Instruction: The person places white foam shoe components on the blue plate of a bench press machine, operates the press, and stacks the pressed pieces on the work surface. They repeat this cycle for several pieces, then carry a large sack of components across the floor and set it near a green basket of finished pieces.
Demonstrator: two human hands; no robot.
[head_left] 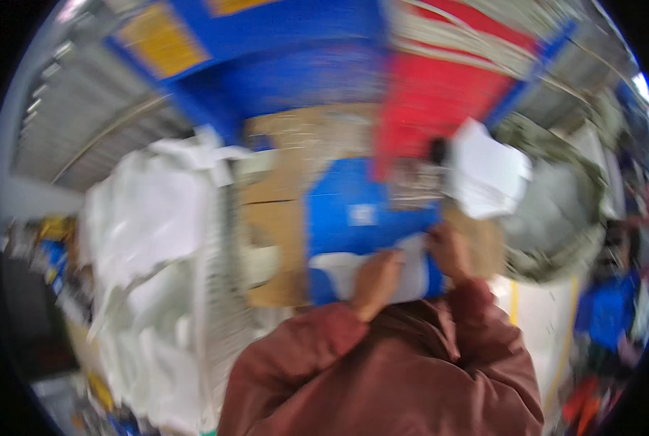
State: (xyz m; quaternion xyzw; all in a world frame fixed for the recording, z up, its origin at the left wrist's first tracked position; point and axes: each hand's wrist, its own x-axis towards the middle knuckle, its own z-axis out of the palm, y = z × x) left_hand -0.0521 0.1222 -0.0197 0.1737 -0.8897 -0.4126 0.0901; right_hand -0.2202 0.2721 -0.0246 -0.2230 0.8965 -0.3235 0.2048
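At far left, a grey corrugated panel (99,109) stands behind a large heap of crumpled white sheeting (150,218). To its right lies a brown cardboard surface (275,232), with a blue panel (310,76) rising beyond it. On the cardboard, directly in front of the person, lies the blue-and-white piece (339,214), its white areas toward the near edge. The left hand (377,282) rests over that near part, fingers curled; blur hides the fingertips, so whether it grasps the piece cannot be told. A red panel (441,94) stands beyond. The right hand (449,253) is at the piece's right edge, fingers bent inward; its opening and hold likewise cannot be determined. Further right, white sheets (488,174) sit beside an open greenish sack (590,247) with pale contents. Both sleeves are maroon.
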